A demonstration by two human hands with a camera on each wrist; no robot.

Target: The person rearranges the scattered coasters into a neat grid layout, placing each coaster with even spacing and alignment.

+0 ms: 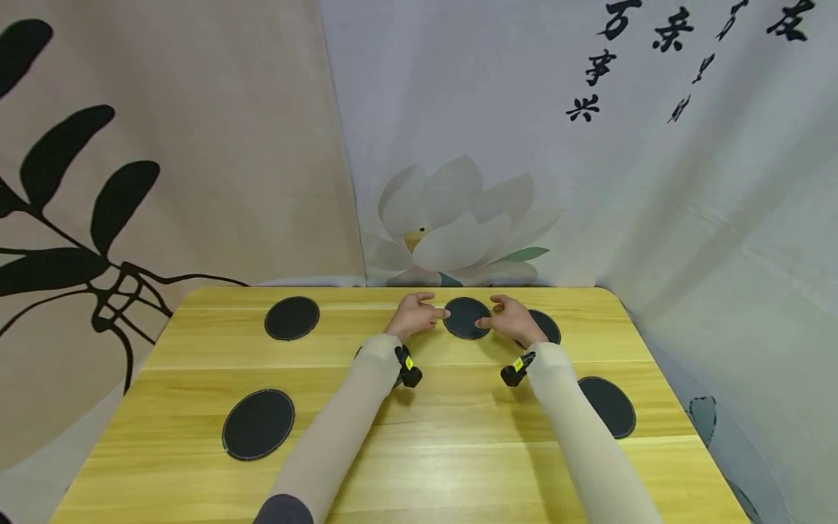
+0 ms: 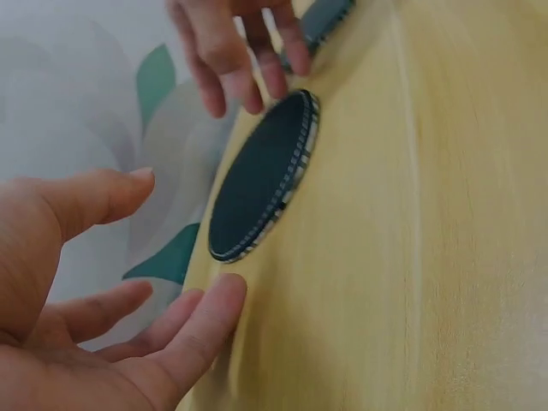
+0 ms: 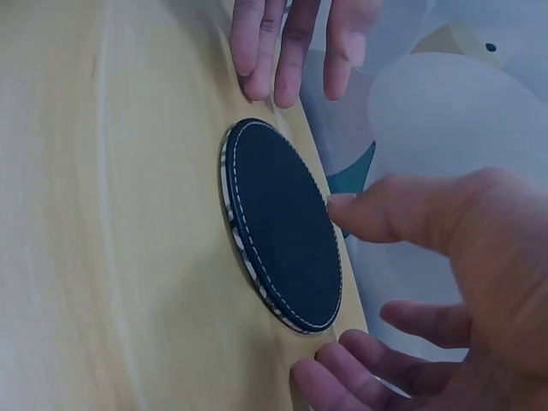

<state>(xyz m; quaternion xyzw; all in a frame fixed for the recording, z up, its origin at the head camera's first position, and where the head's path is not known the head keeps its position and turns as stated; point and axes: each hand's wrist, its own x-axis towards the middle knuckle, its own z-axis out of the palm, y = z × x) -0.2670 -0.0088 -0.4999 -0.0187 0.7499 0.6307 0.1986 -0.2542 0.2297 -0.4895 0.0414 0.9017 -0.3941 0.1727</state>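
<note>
A round black coaster with pale stitching round its rim lies flat near the table's far edge. My left hand is just left of it, thumb and fingers spread apart and holding nothing. On the opposite side hovers my right hand, its fingers likewise parted around nothing. In the left wrist view, the left fingertips come close to the near end of the coaster. From the right wrist, the thumb overlaps the edge of the same coaster.
More black coasters lie on the wooden table: one at far left, another at near left. A coaster is partly hidden behind the right hand, and a further coaster beside the right forearm. A printed curtain hangs behind.
</note>
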